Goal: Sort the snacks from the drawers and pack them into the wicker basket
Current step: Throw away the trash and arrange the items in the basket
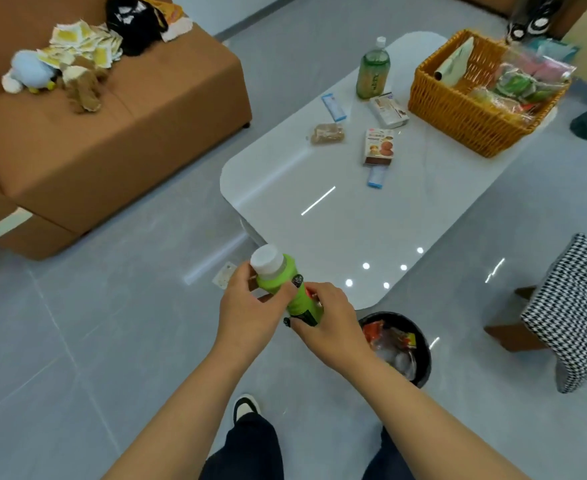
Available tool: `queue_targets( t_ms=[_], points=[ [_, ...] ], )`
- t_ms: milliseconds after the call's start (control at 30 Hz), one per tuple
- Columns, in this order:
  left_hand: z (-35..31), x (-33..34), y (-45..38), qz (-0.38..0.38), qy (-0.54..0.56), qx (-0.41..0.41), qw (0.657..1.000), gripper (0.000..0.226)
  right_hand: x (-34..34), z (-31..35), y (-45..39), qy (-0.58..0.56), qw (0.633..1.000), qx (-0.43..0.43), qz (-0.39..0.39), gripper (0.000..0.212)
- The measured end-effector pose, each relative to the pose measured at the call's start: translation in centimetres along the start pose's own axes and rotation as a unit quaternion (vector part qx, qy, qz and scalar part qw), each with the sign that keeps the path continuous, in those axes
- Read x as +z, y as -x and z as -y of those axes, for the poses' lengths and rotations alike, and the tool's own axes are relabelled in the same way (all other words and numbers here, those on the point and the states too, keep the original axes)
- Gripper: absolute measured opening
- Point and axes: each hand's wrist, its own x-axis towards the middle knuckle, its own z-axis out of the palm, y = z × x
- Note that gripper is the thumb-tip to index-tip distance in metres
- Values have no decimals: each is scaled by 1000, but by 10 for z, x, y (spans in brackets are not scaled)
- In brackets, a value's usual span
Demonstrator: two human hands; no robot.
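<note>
Green bottle (285,292), white-capped, gripped in curled fingers of left hand (250,306) and right hand (330,320); wicker basket (458,112) well beyond fingertips. Best carried upright, lowered among packets.

Single view only: head cam, wide-angle, sitting at standing height and looking forward and steeply down. Both forearms are entering from the bottom edge, so the near field is close; the person's shoe (246,407) is showing straight below. The white worktop (337,216) is running diagonally away up-right from the frame centre, with the wicker basket (458,112) at its far end. Sofa (112,133) is sitting left of the worktop. Edges are bending from lens distortion.
</note>
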Motion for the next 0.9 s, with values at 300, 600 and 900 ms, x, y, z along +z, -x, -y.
queue_targets(
  t_ms=[300,600,900],
  points=[
    [-31,163,31,-31,75,-45,996,37,-158,-81,5,36,994,-22,101,45],
    [-63,249,15,-29,55,-37,997,51,-256,-135,-17,10,995,18,98,47],
    [-103,329,-38,-34,48,-37,998,53,-373,-149,-97,-100,994,11,42,30]
  ],
)
